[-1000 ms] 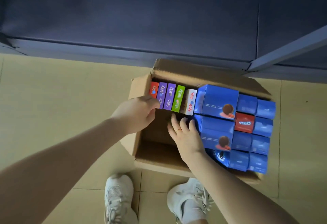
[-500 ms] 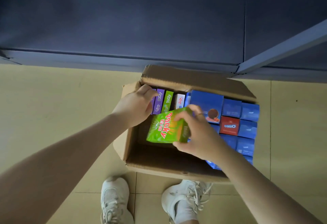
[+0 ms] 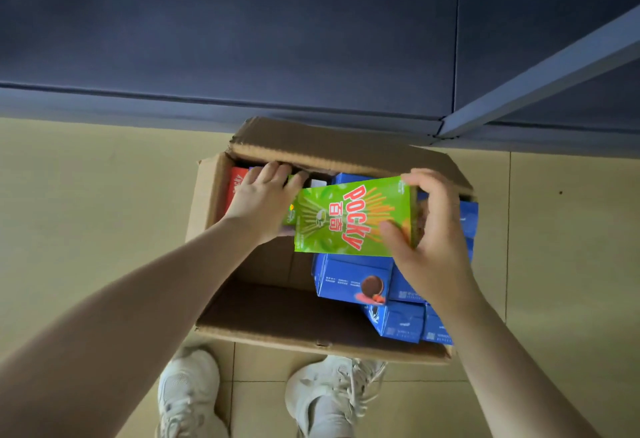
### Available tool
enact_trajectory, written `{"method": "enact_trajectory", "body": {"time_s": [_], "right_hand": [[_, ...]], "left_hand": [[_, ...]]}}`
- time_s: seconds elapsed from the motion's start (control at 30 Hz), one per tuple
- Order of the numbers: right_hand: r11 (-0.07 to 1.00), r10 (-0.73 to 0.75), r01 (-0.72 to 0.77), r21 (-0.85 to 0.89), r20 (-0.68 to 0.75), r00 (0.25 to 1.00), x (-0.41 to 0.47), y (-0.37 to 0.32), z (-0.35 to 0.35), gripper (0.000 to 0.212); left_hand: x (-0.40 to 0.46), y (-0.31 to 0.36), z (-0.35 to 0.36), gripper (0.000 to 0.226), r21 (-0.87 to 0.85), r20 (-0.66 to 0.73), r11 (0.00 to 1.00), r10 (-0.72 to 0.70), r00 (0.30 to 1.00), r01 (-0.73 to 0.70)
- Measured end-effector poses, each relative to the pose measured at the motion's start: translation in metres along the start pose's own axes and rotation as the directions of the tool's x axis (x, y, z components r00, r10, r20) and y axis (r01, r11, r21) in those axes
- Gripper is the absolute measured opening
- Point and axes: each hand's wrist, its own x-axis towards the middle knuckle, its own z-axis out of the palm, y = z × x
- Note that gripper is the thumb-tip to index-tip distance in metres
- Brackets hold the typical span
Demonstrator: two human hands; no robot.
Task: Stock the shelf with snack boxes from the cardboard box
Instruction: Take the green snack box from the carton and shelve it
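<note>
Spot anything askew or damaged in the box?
Mostly tidy. The blue boxes at the near right lean and overlap instead of sitting square. The cardboard box has a ragged far flap. The green box is intact in the right hand.

The left hand (image 3: 265, 200) covers most of the row of boxes standing at the cardboard box's (image 3: 322, 335) eleven o'clock corner; only part of a red box (image 3: 236, 184) shows, its lettering cut off by the wrist. Whether the fingertips (image 3: 277, 170) hold any box there cannot be told. The green Pocky box (image 3: 349, 217) screens the blue boxes (image 3: 353, 280) behind it, and the right hand (image 3: 434, 233) hides its three o'clock end. The print on the blue boxes is too small to read. Both forearms and both white shoes (image 3: 188, 394) run off the lower edge. The shelf (image 3: 311, 39) is cut by the top edge.
</note>
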Motion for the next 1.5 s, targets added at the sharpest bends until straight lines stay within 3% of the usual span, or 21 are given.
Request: {"method": "enact_trajectory", "body": {"time_s": [0.17,0.3,0.4,0.47,0.57,0.63,0.7,0.77,0.87,1.0,1.1,1.2,1.3,1.4,1.5], "right_hand": [[0.929,0.237,-0.186,0.321,-0.130,0.963,-0.001,0.003,-0.031,0.065],[0.791,0.436,-0.308,0.528,-0.135,0.890,0.001,-0.008,-0.058,0.056],[0.798,0.458,-0.323,0.508,-0.163,0.874,0.001,-0.039,-0.074,0.037],[0.817,0.435,-0.329,0.473,-0.132,0.891,0.000,-0.073,-0.086,0.032],[0.827,0.365,-0.302,0.474,-0.045,0.930,-0.003,-0.137,-0.114,0.031],[0.824,0.319,-0.274,0.496,-0.006,0.948,-0.003,-0.186,-0.136,0.033],[0.808,0.284,-0.237,0.540,-0.004,0.959,-0.003,-0.234,-0.161,0.035],[0.785,0.250,-0.195,0.588,-0.012,0.968,-0.004,-0.283,-0.189,0.024],[0.769,0.205,-0.154,0.621,-0.012,0.979,-0.009,-0.350,-0.227,0.028],[0.712,0.227,-0.099,0.695,-0.094,0.969,-0.021,-0.419,-0.282,0.052],[0.640,0.168,-0.044,0.767,-0.084,0.982,-0.037,-0.465,-0.323,0.018],[0.655,0.041,-0.008,0.755,-0.025,0.999,-0.054,-0.502,-0.360,0.029],[0.621,-0.072,0.119,0.775,-0.094,0.993,-0.064,-0.539,-0.398,0.028],[0.549,-0.161,0.267,0.792,-0.213,0.964,-0.064,-0.570,-0.438,0.033],[0.544,-0.214,0.366,0.755,-0.297,0.931,-0.056,-0.599,-0.470,0.030]], "left_hand": [[-0.004,-0.003,-0.002,0.102,0.007,0.059,1.000,0.006,0.998,-0.006],[-0.030,-0.002,-0.037,0.099,-0.321,-0.069,0.946,-0.056,0.996,0.031],[-0.058,-0.001,-0.089,0.108,-0.566,-0.074,0.820,-0.153,0.986,0.085],[-0.076,-0.001,-0.130,0.109,-0.724,-0.070,0.687,-0.158,0.985,0.058],[-0.102,0.005,-0.203,0.082,-0.973,-0.076,0.227,-0.142,0.987,-0.042],[-0.119,0.013,-0.254,0.067,-0.996,-0.073,-0.039,-0.137,0.988,-0.079],[-0.136,0.023,-0.304,0.063,-0.979,-0.096,-0.162,-0.170,0.981,-0.124],[-0.153,0.034,-0.354,0.065,-0.970,-0.124,-0.180,-0.200,0.972,-0.161],[-0.176,0.051,-0.422,0.072,-0.973,-0.145,-0.140,-0.234,0.961,-0.181],[-0.213,0.072,-0.514,0.044,-0.975,-0.138,-0.132,-0.268,0.953,-0.178],[-0.247,0.086,-0.577,0.020,-0.973,-0.215,-0.023,-0.293,0.932,-0.231],[-0.283,0.105,-0.632,0.013,-0.945,-0.323,0.039,-0.295,0.899,-0.326],[-0.314,0.119,-0.675,0.010,-0.902,-0.424,0.067,-0.323,0.846,-0.426],[-0.337,0.123,-0.716,0.010,-0.840,-0.507,0.012,-0.375,0.776,-0.543],[-0.353,0.119,-0.757,0.007,-0.770,-0.605,0.066,-0.391,0.694,-0.634]]}}
